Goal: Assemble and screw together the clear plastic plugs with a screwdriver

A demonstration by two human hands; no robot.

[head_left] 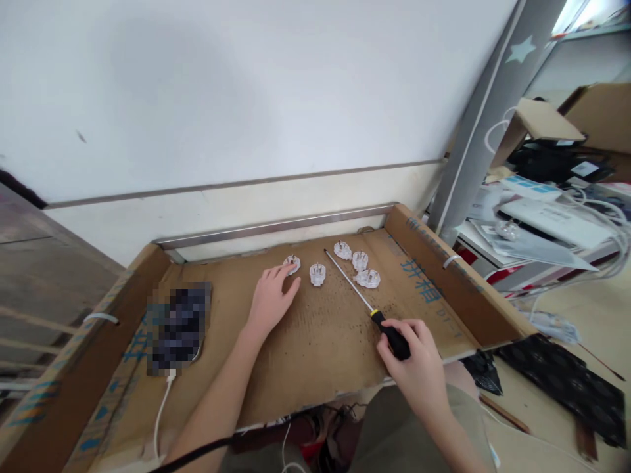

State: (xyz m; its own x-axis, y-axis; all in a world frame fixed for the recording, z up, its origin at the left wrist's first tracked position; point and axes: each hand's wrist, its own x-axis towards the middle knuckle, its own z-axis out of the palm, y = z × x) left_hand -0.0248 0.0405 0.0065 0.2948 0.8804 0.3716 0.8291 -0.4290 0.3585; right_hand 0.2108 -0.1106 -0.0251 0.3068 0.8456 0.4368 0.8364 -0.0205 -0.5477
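My right hand [414,351] grips the black handle of a screwdriver [351,282], whose long metal shaft points away to the upper left, its tip low over the cardboard. My left hand [271,299] reaches to a clear plastic plug piece [292,264]; the fingertips overlap its near edge, and the thumb stands apart from the fingers. Just right of that hand sits another clear plug piece [318,274] with metal prongs upward. Beyond the shaft lie three more: one at the back [342,249], a middle one [359,260] and a nearer one [368,278].
A cardboard tray [315,368] with raised sides covers the work surface, dotted with dark specks. At left lies a blurred-out device [178,328] with a white cable [162,414]. A grey post [488,125] and a cluttered table [542,223] stand at right.
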